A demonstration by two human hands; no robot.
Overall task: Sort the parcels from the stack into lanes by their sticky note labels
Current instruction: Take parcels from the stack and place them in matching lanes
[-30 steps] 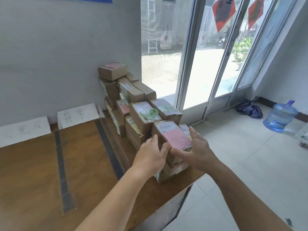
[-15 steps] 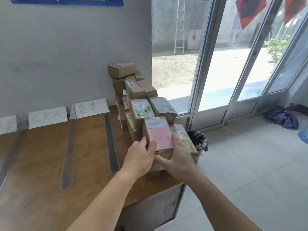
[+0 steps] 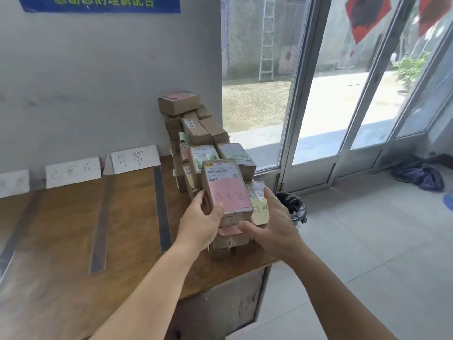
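A cardboard parcel with a shipping label and a pink sticky note (image 3: 226, 190) sits tilted on top of the near end of the parcel stack (image 3: 196, 131), at the right edge of the wooden table (image 3: 61, 266). My left hand (image 3: 198, 224) grips its left side, fingers curled round the edge. My right hand (image 3: 272, 222) is spread beside its right side, thumb near the lower front edge and fingers against the neighbouring parcel with a yellow note (image 3: 259, 209). Other parcels in the stack carry green or pink notes.
Dark tape strips (image 3: 161, 207) (image 3: 100, 224) divide the table into lanes, with white handwritten signs (image 3: 134, 159) (image 3: 72, 171) standing against the wall. A bin lined with a black bag (image 3: 291, 207) stands on the floor by the table corner. Glass doors (image 3: 316, 94) are to the right.
The view has swung left and closer. The pink-note parcel has tilted up toward me in my left hand; my right hand has eased off to its right side.
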